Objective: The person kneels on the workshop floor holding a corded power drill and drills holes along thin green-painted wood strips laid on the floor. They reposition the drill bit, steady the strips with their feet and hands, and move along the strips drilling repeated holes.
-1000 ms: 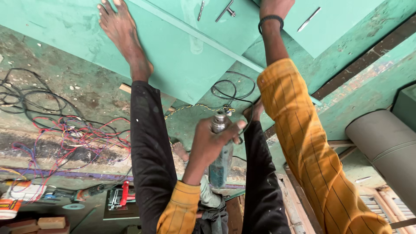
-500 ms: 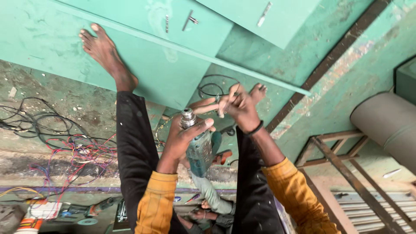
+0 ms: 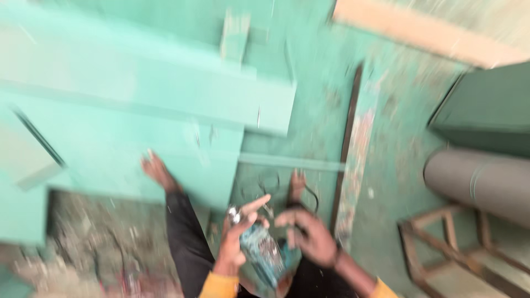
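Note:
The view is blurred by motion. My left hand (image 3: 236, 243) is shut on a teal power drill (image 3: 264, 258), index finger stretched out past its metal chuck (image 3: 234, 214). My right hand (image 3: 309, 234) sits just right of the drill's body with curled fingers; the blur hides whether it grips anything. Both arms wear yellow sleeves. My legs in dark trousers run down to bare feet: the left foot (image 3: 157, 171) rests on a green painted panel (image 3: 138, 105), the right foot (image 3: 298, 182) on the green floor.
A black cable (image 3: 265, 185) loops between my feet. A grey pipe (image 3: 480, 182) lies at the right, above a rusty metal frame (image 3: 441, 243). A green cabinet (image 3: 486, 110) stands behind them. Wires and debris (image 3: 94, 248) cover the ground at lower left.
The camera has swung sharply, blurring the view. My right hand came down from the panel to the drill's chuck, then dropped to beside the drill's body. My left hand keeps hold of the drill.

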